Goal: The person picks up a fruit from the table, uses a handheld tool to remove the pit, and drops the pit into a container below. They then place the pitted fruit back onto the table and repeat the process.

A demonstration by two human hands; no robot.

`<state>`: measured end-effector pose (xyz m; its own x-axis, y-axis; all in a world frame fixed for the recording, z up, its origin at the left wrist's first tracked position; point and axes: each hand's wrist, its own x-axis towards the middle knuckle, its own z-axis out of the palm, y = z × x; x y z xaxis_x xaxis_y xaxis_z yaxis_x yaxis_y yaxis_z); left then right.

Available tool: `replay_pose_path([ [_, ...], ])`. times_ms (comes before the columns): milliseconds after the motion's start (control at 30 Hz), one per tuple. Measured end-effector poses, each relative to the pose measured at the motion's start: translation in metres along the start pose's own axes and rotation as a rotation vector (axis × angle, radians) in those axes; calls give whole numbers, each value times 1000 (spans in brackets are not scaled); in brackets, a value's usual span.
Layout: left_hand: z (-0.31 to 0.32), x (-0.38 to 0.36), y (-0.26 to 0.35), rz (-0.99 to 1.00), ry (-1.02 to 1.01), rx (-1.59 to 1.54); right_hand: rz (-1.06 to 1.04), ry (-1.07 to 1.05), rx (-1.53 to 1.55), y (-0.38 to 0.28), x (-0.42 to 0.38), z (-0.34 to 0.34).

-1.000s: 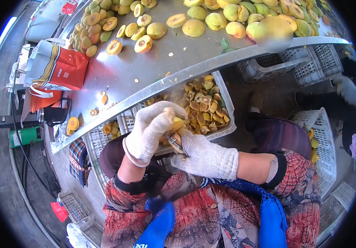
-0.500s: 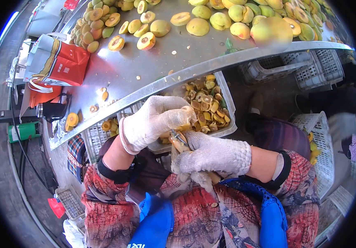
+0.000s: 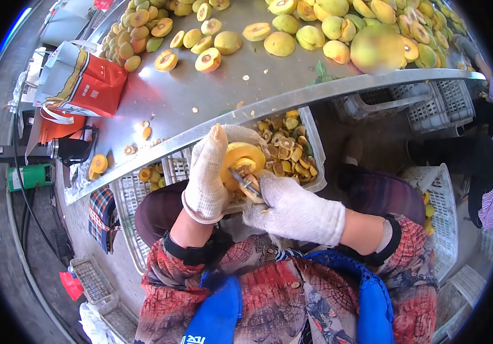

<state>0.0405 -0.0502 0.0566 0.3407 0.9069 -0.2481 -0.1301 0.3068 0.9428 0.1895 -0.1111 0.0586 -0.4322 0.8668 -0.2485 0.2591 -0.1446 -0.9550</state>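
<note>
Our white-gloved left hand [image 3: 206,180] cups round yellow fruit [image 3: 234,153]; our white-gloved right hand [image 3: 301,209] grips a thin grey metal tool [image 3: 247,183] that could slip, poking us.

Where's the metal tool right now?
Near the middle of the head view, the metal tool is in the right hand, its tip against the yellow fruit that the left hand holds.

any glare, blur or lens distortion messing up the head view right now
In the head view: strong fisheye bending, with the metal table's edge curving and the corners black; bright glare on the tabletop near the red and white bag; a smeared, blurry patch over one fruit at upper right.
</note>
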Motion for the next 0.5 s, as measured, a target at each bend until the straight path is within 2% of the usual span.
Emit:
replay_pose_path([
  [100, -3, 2, 2, 2, 31, 10, -84, 148, -253, 12, 7, 11],
  [133, -2, 1, 3, 49, 45, 51, -223, 193, -399, 17, 8, 9],
  [233, -4, 4, 4, 74, 66, 16, -305, 311, -606, 25, 12, 11],
  [267, -5, 4, 7, 48, 68, 19, -165, 257, -700, 15, 14, 7],
  [367, -13, 3, 15, 7, 82, 27, -189, 330, -1026, 9, 27, 1],
  [400, -18, 6, 14, 15, 89, 27, -261, 438, -1092, 6, 26, -2],
  [500, -32, 1, 31, 75, 181, 98, -318, 512, -1164, 7, 29, -4],
])
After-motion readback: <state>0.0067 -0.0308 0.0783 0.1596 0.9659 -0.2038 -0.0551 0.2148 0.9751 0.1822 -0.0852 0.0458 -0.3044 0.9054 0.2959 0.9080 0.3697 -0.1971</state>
